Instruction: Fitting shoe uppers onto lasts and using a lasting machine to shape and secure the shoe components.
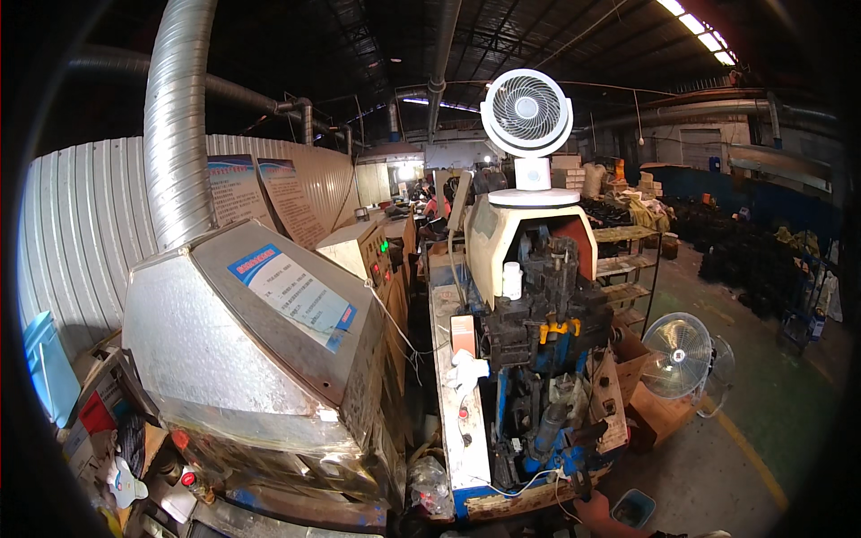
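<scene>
No hand is seen in the frame, so grip cannot be told. A dark machine (538, 314) is faced, a white fan (526, 112) mounted above, a steel hood (260, 332) left. Work seems paused; reaching in is judged next.

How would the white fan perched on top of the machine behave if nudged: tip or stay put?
The white fan looks top-heavy: a wide round head on a narrow neck, so it may tip. Its round base sits on the cream machine hood, which looks curved, so it may slide. It looks like plastic, probably light for its size.
</scene>
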The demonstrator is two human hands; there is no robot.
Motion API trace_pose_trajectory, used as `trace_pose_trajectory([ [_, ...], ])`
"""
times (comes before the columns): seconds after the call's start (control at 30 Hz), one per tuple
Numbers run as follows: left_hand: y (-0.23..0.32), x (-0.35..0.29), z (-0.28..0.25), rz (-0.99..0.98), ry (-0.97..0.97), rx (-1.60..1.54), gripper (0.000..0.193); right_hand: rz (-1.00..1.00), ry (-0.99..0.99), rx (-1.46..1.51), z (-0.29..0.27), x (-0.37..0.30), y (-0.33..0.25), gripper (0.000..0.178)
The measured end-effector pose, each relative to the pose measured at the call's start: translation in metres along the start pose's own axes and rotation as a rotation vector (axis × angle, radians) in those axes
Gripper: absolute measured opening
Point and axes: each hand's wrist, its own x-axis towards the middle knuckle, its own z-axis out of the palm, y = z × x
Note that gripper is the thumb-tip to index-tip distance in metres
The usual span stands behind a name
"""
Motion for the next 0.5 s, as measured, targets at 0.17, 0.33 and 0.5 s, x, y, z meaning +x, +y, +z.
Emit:
trace_pose_trajectory([
  [0.17,0.001,-0.001,0.006,-0.011,0.071,-0.017,0.054,-0.052,0.050,0.005,0.005,0.001,0.007,0.034],
  [0.33,0.000,-0.001,0.013,0.008,0.140,-0.042,0.054,0.003,0.006,0.008,0.003,0.003,0.007,0.035],
  [0.5,0.000,-0.002,0.000,0.000,0.105,-0.027,0.053,-0.004,-0.002,-0.021,-0.003,-0.003,-0.006,0.039],
])
